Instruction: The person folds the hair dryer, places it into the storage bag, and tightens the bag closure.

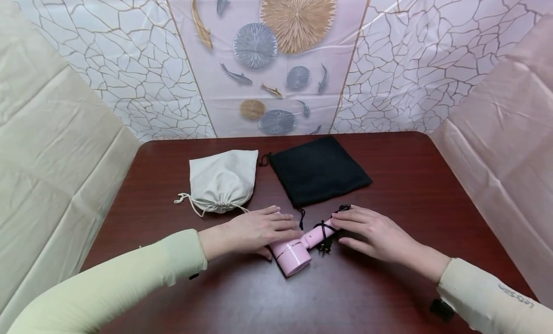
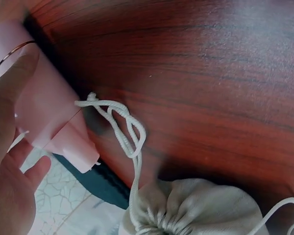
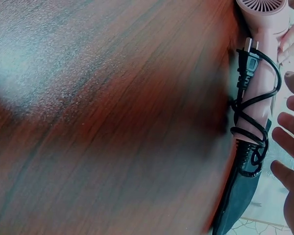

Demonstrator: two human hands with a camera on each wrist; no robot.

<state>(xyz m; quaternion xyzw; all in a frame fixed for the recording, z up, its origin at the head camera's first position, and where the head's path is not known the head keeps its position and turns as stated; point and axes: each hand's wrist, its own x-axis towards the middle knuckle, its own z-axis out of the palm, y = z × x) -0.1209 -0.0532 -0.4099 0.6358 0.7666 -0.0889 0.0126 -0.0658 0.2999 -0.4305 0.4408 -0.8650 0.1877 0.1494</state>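
A pink hair dryer (image 1: 294, 259) lies on the table between my hands, its round air-intake grille (image 3: 262, 5) showing in the right wrist view. My left hand (image 1: 252, 229) lies over the dryer's barrel with fingers extended, and its thumb touches the side in the left wrist view. Near the handle's end is my right hand (image 1: 376, 231), fingers fairly straight and spread in the right wrist view. A black power cord (image 3: 252, 129) winds around the handle (image 3: 257, 105), its two-prong plug (image 3: 247, 63) lying against it.
Behind the dryer, a cream drawstring bag (image 1: 224, 180) sits at the left, looking filled. Right of it a flat black drawstring bag (image 1: 319, 171) lies with its cord reaching toward the dryer. The dark red wooden table (image 1: 410, 180) has fabric-covered walls on three sides.
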